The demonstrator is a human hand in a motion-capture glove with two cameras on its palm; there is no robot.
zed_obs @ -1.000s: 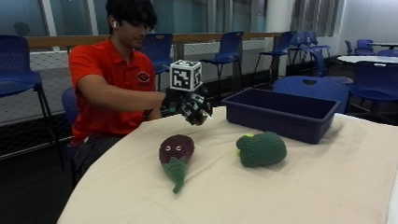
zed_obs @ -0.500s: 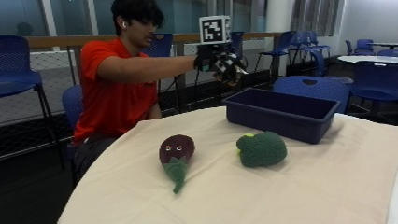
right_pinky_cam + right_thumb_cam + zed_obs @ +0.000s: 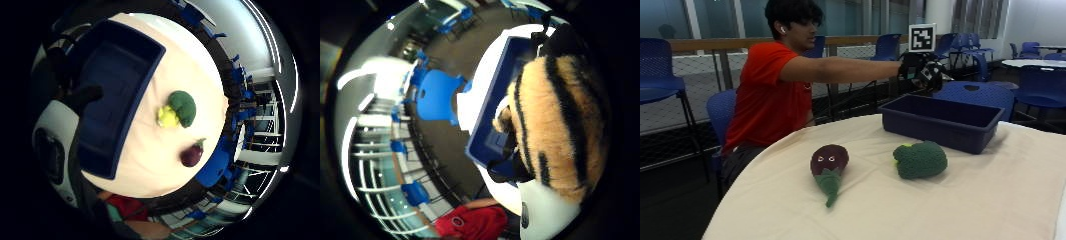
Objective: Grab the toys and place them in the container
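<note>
Outside view: the person sits at a round table (image 3: 986, 200) covered with a cream cloth, right arm stretched out straight at shoulder height. The gloved right hand (image 3: 923, 74) hangs above the far rim of the container (image 3: 939, 122), well clear of it. What the fingers do cannot be told from here. One container: a dark blue rectangular plastic bin, open top, near the table's far edge. Two soft toys lie on the cloth in front of it: one plush eggplant (image 3: 828, 167), dark purple with a face and a green stem, and one plush broccoli (image 3: 921, 160), green, lumpy and rounded. The broccoli sits near the bin's front wall; the eggplant is beside the broccoli, apart from it.

Little finger side palm view: the bin's inside shows from above, the part in view bare. Broccoli and eggplant lie on the cloth beside the bin; the broccoli shows a yellow-green stalk end.

Thumb side palm view: one striped plush toy (image 3: 560, 120), orange-tan fur with black stripes, fills the space close to the palm, over the bin. The fingers look curled round it, holding it.
</note>
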